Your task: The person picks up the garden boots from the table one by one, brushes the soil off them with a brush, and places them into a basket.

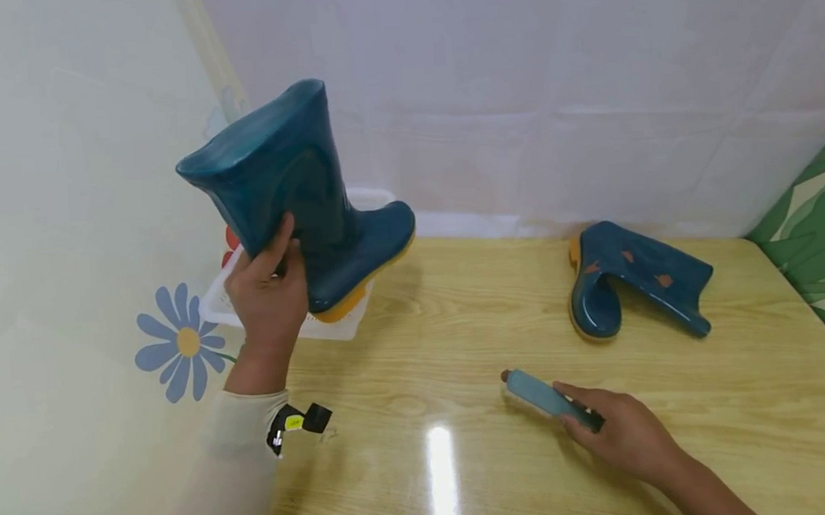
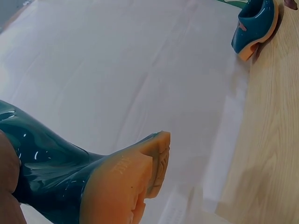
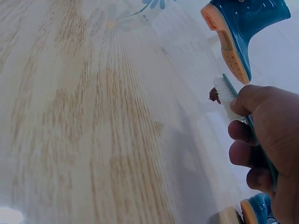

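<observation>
the left hand [image 1: 269,294] curls round the back of 1 blue boot [image 1: 302,193], up above the tabletop [image 1: 419,359]; the right hand [image 1: 629,433] curls round a brush [image 1: 537,394]. the boot looks light, bendy and slippery, so its ankle [image 1: 329,235] seems best to grab.
</observation>
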Demonstrator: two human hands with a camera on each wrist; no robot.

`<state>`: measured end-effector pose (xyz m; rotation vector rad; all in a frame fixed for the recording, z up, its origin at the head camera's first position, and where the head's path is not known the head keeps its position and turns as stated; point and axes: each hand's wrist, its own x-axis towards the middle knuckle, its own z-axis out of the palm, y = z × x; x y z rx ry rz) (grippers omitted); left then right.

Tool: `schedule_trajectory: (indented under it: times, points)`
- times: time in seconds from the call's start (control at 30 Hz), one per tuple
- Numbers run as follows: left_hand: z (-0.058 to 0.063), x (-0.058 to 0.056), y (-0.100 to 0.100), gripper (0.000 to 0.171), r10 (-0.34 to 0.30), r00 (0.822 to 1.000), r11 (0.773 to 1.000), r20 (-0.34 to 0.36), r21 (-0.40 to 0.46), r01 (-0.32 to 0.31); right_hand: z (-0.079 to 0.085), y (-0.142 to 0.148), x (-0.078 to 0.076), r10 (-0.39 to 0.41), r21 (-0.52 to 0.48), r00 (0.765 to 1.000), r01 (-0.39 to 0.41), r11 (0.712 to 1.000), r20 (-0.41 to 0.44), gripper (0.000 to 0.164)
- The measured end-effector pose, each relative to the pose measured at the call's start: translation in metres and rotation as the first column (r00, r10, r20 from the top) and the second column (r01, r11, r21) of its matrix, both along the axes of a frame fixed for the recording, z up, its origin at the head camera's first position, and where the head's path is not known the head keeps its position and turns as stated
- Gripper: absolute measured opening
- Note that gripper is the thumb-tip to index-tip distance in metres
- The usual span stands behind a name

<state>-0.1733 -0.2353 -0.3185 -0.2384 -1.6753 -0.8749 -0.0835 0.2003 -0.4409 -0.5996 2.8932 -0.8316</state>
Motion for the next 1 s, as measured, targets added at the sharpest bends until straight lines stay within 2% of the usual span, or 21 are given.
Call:
schedule_trajectory:
  times: [0.4,1.0]
  points:
    - [-0.003,-0.003,-0.007,0.027,0.054,0.999,0.998,-0.001,0.029,-0.054,0.001,0.000,0.001,-0.004,0.001,1.000,0.004,1.000,0.015,0.046]
    - [-0.012,-0.005,-0.017,0.031,0.104,0.994,0.995,0.023,-0.007,-0.104,0.001,0.001,0.003,0.000,-0.003,1.000,0.000,1.000,0.017,0.045]
